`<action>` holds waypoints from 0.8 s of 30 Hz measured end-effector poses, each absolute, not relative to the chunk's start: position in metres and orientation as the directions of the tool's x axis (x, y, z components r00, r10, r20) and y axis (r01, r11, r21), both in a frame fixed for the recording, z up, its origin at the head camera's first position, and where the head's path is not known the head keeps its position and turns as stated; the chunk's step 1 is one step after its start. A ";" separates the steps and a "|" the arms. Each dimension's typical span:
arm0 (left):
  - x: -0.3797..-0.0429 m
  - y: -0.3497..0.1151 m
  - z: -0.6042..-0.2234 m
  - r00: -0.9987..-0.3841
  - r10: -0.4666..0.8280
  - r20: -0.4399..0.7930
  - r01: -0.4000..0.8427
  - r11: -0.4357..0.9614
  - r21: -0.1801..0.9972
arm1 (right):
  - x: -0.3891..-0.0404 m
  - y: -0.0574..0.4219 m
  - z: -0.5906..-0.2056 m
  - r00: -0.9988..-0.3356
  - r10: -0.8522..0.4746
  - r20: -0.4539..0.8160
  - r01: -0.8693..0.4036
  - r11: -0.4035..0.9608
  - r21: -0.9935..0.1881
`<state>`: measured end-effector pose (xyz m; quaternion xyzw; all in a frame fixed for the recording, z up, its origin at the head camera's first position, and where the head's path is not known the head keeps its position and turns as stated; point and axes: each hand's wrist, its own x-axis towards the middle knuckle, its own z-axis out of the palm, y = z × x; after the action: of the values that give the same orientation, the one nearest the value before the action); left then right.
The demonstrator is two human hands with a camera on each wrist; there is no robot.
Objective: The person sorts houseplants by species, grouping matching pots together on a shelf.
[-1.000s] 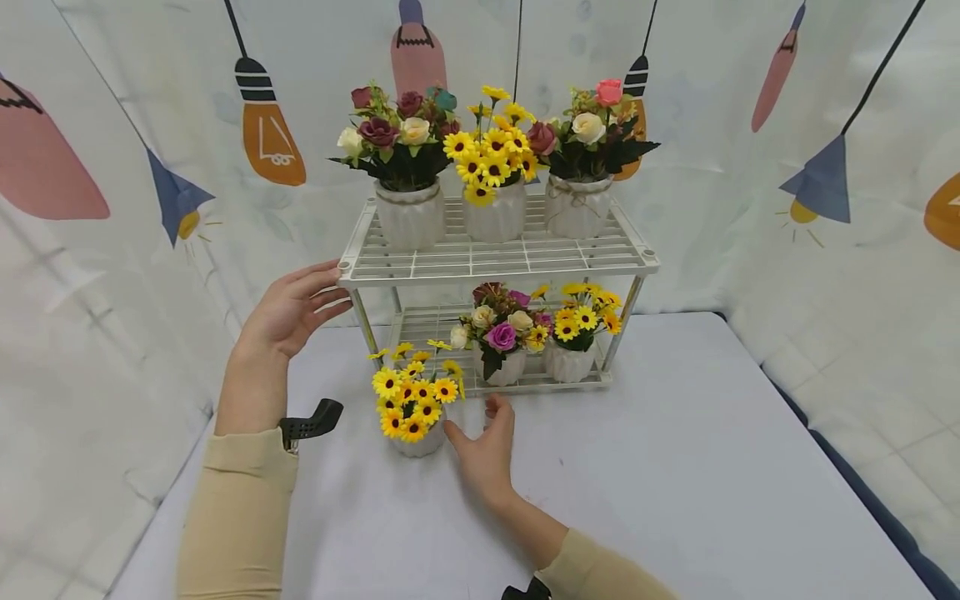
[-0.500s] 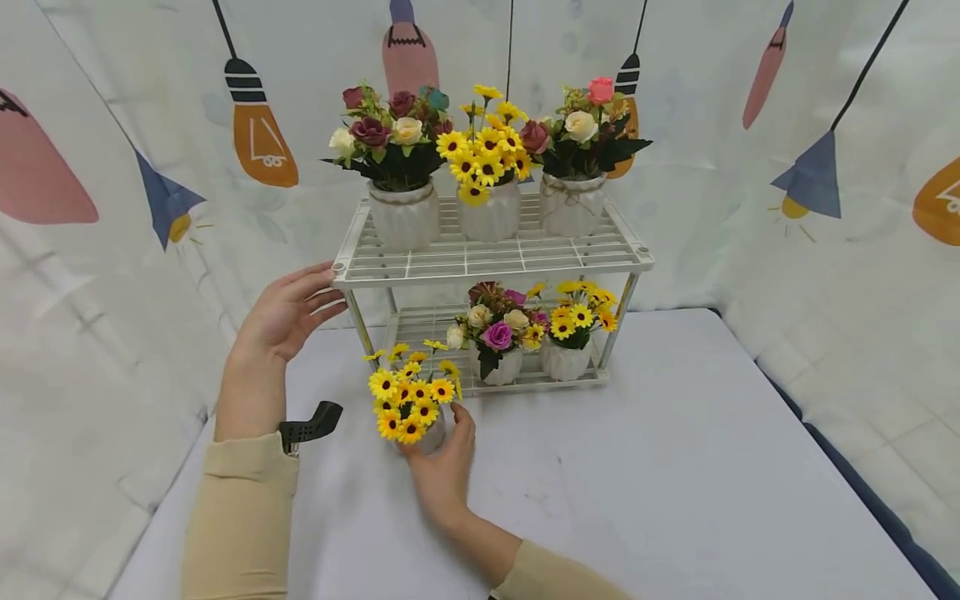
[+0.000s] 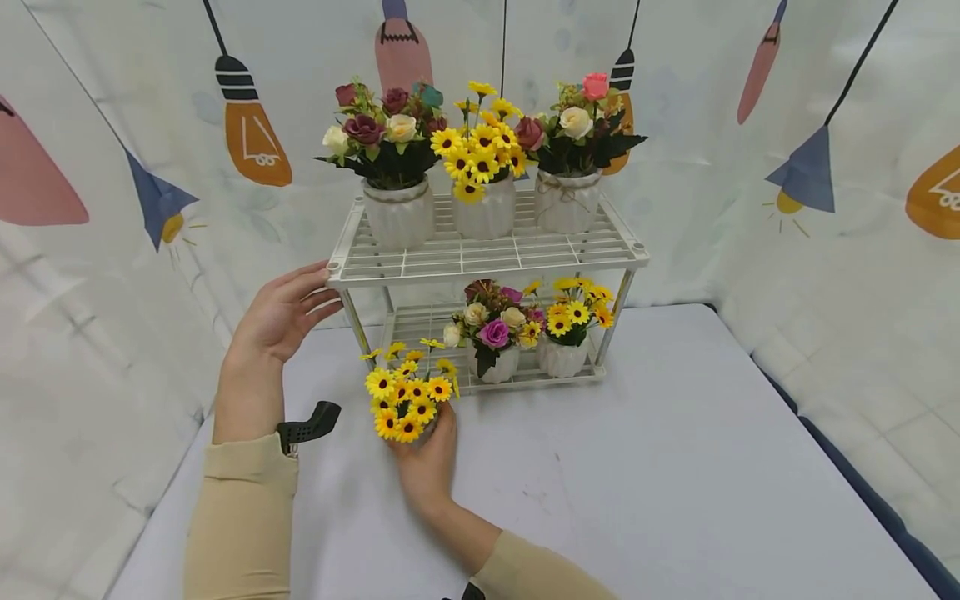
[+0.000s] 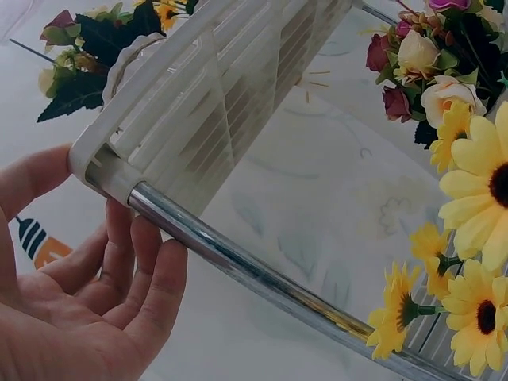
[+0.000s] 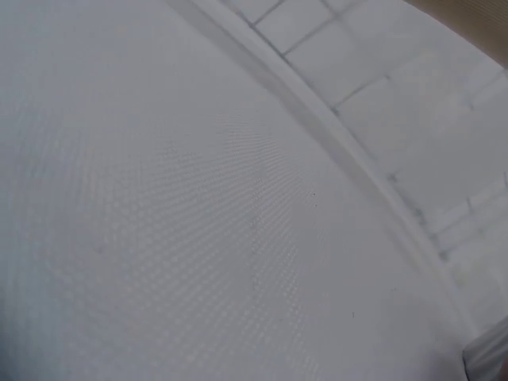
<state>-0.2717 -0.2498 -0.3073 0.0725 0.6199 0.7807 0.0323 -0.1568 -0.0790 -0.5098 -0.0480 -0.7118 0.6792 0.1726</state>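
Observation:
A potted bunch of yellow daisies (image 3: 408, 400) stands at the front left of the white two-tier rack (image 3: 487, 265). My right hand (image 3: 426, 467) grips its pot from the near right side, thumb on the near side and fingers round the right. The blooms cover most of that pot from above. At the rack's upper left corner, my left hand (image 3: 281, 317) holds the shelf frame; the left wrist view shows the thumb on the corner and the fingers (image 4: 163, 278) under it, beside the metal post (image 4: 246, 262). My right wrist view shows only tabletop and wall, not the hand.
On the top shelf stand mixed roses (image 3: 390, 137), yellow daisies (image 3: 480, 158) and more roses (image 3: 577, 133) in white pots. The lower shelf bears a purple and cream rose pot (image 3: 495, 337) and a yellow daisy pot (image 3: 566, 333). White cloth covers the table (image 3: 637, 467).
My right hand has moved left from beside the front daisy pot and now grips it. The left hand stays at the rack corner. The head view has shifted slightly.

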 end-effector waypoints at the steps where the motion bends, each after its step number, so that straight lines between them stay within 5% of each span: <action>1: -0.272 -0.250 -0.307 -0.987 0.142 0.074 0.040 -0.229 0.973 | -0.157 -0.079 -0.510 -0.935 0.299 0.188 -0.173 0.075 -0.982; 24: -0.272 -0.249 -0.309 -0.987 0.141 0.083 0.047 -0.241 0.969 | -0.152 -0.058 -0.504 -0.908 0.301 0.292 -0.243 0.189 -0.951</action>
<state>-0.2721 -0.2493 -0.3089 0.0765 0.6152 0.7841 0.0299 -0.1524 -0.0580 -0.5038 -0.0195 -0.7408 0.6366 0.2137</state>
